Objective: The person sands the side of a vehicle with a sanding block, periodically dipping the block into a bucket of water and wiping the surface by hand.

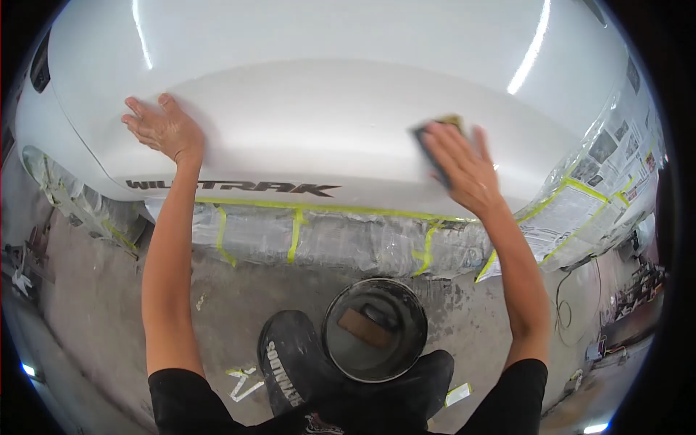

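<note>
My left hand rests against the white car door panel with its fingers spread, holding nothing. On the right, my right hand presses a sanding pad to the same panel. The pad is dark grey with a yellowish-brown edge showing past the fingertips, and this hand is slightly blurred. Dark WILDTRAK lettering runs along the lower panel, partly hidden behind my left wrist. Below, between my legs, a black bucket holds cloudy water, a brown block and a black block.
Plastic sheeting held by yellow tape covers the sill under the panel. Newspaper masking covers the car's right part. Tape scraps lie on the concrete floor. A cable and other gear are at the far right.
</note>
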`<control>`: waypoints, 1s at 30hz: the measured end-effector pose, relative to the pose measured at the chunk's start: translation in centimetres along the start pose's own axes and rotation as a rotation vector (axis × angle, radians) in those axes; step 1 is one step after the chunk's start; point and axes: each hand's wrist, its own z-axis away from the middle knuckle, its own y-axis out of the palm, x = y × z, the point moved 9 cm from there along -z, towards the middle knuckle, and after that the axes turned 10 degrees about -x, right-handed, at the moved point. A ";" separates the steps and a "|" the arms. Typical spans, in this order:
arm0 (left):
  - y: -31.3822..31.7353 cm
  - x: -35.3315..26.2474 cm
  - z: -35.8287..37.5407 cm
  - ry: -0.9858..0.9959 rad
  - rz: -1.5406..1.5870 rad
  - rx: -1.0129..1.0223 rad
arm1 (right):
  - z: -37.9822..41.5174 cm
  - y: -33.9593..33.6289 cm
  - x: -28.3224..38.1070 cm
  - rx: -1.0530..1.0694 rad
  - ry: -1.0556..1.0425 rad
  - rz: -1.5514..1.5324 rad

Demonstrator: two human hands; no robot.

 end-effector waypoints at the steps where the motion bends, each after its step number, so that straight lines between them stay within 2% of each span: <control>1: 0.2 0.1 -0.1 0.001 0.014 -0.007 | -0.1 0.5 0.0 -0.006 0.020 0.005; 3: -0.1 -0.2 0.1 0.015 0.026 -0.005 | -0.7 0.3 1.1 -0.011 0.073 -0.005; 4: -0.1 -0.2 0.0 0.001 0.010 0.005 | -3.1 1.6 3.3 0.017 0.033 -0.082; 5: -0.1 -0.2 -0.1 -0.009 -0.004 0.004 | -6.6 1.1 6.2 -0.045 -0.020 -0.180; 7: -0.2 -0.3 0.0 -0.015 -0.026 0.014 | -10.9 1.2 10.3 -0.219 -0.106 -0.177; 10: 0.2 -0.1 -0.3 -0.016 -0.025 0.015 | -9.4 0.4 7.7 -0.099 -0.132 -0.264; 13: 0.1 0.4 0.1 -0.012 -0.027 0.013 | -2.1 -0.2 1.0 0.019 -0.058 -0.110; 16: 0.0 -0.1 0.3 -0.050 -0.033 0.013 | -1.7 0.1 1.2 -0.008 0.003 -0.089; 18: 0.0 -0.2 0.0 -0.018 -0.055 0.007 | -6.7 1.3 6.0 -0.161 -0.009 -0.263; 21: 0.1 -0.2 -0.1 -0.027 -0.074 0.019 | -12.1 0.7 11.9 -0.353 -0.015 -0.290; 24: -0.2 -0.7 0.1 -0.004 -0.104 0.013 | -9.3 0.1 9.0 -0.269 0.029 -0.326; 26: 0.6 0.5 -0.2 0.047 -0.106 -0.033 | -2.7 0.8 3.5 -0.195 0.176 -0.149; 28: 0.1 0.2 0.1 0.065 -0.103 -0.042 | 5.0 -0.2 -2.9 -0.294 0.484 0.053; 30: 0.3 0.3 0.1 0.035 -0.110 -0.033 | 7.0 -0.4 -4.7 -0.484 0.783 0.006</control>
